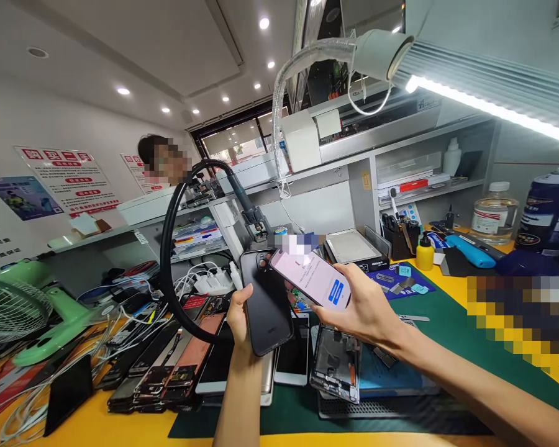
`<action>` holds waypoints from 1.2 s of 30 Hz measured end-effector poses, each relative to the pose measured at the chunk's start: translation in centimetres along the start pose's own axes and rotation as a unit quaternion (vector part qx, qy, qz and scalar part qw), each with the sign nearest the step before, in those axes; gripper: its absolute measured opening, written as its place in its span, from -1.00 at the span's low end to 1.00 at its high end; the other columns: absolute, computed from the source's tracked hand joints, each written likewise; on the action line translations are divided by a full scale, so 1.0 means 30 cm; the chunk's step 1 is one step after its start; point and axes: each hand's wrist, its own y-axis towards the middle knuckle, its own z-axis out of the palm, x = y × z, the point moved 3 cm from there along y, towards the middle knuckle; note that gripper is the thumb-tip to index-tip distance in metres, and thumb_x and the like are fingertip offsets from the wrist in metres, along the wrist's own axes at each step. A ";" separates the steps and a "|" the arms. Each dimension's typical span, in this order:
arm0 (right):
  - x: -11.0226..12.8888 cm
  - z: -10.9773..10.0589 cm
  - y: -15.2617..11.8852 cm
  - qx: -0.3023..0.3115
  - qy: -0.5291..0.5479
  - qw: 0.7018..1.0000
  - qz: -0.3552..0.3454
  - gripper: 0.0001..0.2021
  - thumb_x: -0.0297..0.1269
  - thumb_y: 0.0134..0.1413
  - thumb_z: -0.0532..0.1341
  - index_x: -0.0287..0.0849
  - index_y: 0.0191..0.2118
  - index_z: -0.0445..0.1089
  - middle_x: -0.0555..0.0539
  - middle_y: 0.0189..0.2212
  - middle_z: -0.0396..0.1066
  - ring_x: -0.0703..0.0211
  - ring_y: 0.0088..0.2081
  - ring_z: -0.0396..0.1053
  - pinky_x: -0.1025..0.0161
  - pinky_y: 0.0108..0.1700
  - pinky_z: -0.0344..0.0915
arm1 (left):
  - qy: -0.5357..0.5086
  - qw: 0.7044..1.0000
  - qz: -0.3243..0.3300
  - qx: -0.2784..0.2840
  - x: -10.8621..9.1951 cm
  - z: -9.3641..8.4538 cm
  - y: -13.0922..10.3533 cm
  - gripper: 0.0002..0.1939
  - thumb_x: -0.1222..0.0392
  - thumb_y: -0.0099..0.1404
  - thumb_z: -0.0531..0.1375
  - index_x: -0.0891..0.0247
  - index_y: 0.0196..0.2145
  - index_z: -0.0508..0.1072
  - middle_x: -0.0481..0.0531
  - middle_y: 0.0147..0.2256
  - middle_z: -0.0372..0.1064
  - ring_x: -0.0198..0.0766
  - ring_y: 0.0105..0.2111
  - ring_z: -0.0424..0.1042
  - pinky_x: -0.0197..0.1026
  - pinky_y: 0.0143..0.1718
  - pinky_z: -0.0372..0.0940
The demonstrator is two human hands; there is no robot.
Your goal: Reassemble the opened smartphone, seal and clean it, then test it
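My left hand [239, 313] is closed around the lower left edge of a black phone case [266, 304], tilted with its broad face toward me. In my right hand [361, 304] is a smartphone [312, 279] with its screen lit, showing lines of text and two blue buttons. The phone's upper left corner overlaps the top of the case; whether they touch I cannot tell. Beneath my hands lie a white-framed tablet [294, 351] and an opened device [338, 363] with its inner parts bare. My fingers behind the phone are mostly hidden.
Several phones and phone parts [168, 366] crowd the left bench, beside tangled white cables [81, 372] and a green fan [51, 316]. A black flexible tube [168, 248] arches left of my hands. Bottles [494, 211] stand at right. A lamp [484, 93] hangs above. Another person [163, 161] is beyond the shelf.
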 end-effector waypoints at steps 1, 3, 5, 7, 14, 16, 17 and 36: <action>0.001 -0.004 -0.001 -0.008 -0.007 1.000 -0.010 -0.39 -0.03 -0.13 0.37 -0.18 0.04 0.26 -0.22 -0.19 0.40 -0.07 -0.22 0.44 0.08 -0.23 0.38 | -0.004 1.000 -0.003 0.002 0.001 -0.003 -0.001 -0.54 -0.08 0.10 0.23 0.26 -0.14 0.58 0.13 -0.32 0.60 0.09 -0.24 0.60 0.07 -0.17 0.47; 0.005 -0.010 -0.004 -0.024 -0.023 0.999 -0.036 -0.40 -0.03 -0.10 0.36 -0.18 0.04 0.24 -0.22 -0.21 0.40 -0.08 -0.23 0.44 0.08 -0.25 0.39 | -0.012 1.000 -0.006 0.003 0.003 -0.010 -0.003 -0.57 -0.08 0.10 0.24 0.27 -0.19 0.58 0.15 -0.31 0.60 0.11 -0.21 0.59 0.08 -0.15 0.47; 0.013 -0.015 -0.008 -0.045 -0.041 0.995 -0.073 -0.39 -0.03 -0.06 0.35 -0.20 0.06 0.22 -0.22 -0.22 0.40 -0.07 -0.24 0.45 0.08 -0.28 0.41 | -0.018 1.000 -0.007 -0.001 0.005 -0.016 -0.003 -0.61 -0.06 0.09 0.25 0.26 -0.22 0.59 0.14 -0.29 0.60 0.11 -0.18 0.59 0.07 -0.13 0.47; 0.020 -0.018 -0.012 -0.064 -0.055 0.991 -0.105 -0.39 -0.03 -0.03 0.35 -0.20 0.08 0.20 -0.23 -0.21 0.41 -0.06 -0.26 0.46 0.09 -0.29 0.42 | -0.021 1.000 -0.016 -0.006 0.006 -0.019 -0.002 -0.61 -0.05 0.12 0.24 0.27 -0.21 0.59 0.15 -0.28 0.60 0.12 -0.16 0.58 0.07 -0.12 0.47; 0.025 -0.016 -0.017 -0.087 -0.059 0.985 -0.136 -0.37 -0.04 -0.02 0.36 -0.20 0.11 0.19 -0.23 -0.19 0.41 -0.06 -0.25 0.48 0.08 -0.29 0.45 | -0.002 0.997 -0.043 -0.058 -0.006 -0.033 0.025 -0.56 -0.03 0.11 0.20 0.31 -0.14 0.57 0.18 -0.29 0.61 0.17 -0.16 0.59 0.14 -0.13 0.47; 0.026 -0.016 -0.018 -0.090 -0.064 0.984 -0.141 -0.36 -0.04 -0.02 0.36 -0.19 0.12 0.18 -0.25 -0.18 0.41 -0.08 -0.24 0.47 0.08 -0.29 0.45 | 0.011 0.995 -0.048 -0.092 -0.008 -0.047 0.012 -0.56 0.01 0.11 0.18 0.32 -0.13 0.57 0.20 -0.27 0.61 0.16 -0.17 0.59 0.14 -0.14 0.48; 0.026 -0.016 -0.019 -0.092 -0.067 0.983 -0.142 -0.36 -0.03 -0.02 0.36 -0.19 0.12 0.18 -0.25 -0.18 0.41 -0.08 -0.23 0.47 0.07 -0.28 0.45 | 0.020 0.992 -0.053 -0.113 -0.008 -0.058 -0.008 -0.56 0.03 0.11 0.19 0.34 -0.12 0.57 0.20 -0.27 0.61 0.15 -0.18 0.60 0.13 -0.15 0.49; -0.002 -0.002 -0.002 -0.039 0.043 0.997 0.059 -0.26 0.23 -0.10 0.36 -0.30 0.04 0.37 -0.31 -0.11 0.51 -0.15 -0.17 0.49 -0.05 -0.16 0.46 | 0.342 0.806 0.032 -0.483 -0.356 -0.566 -0.249 -0.60 0.04 0.39 0.23 0.26 0.10 0.41 0.15 0.07 0.39 -0.07 -0.03 0.46 0.07 -0.05 0.44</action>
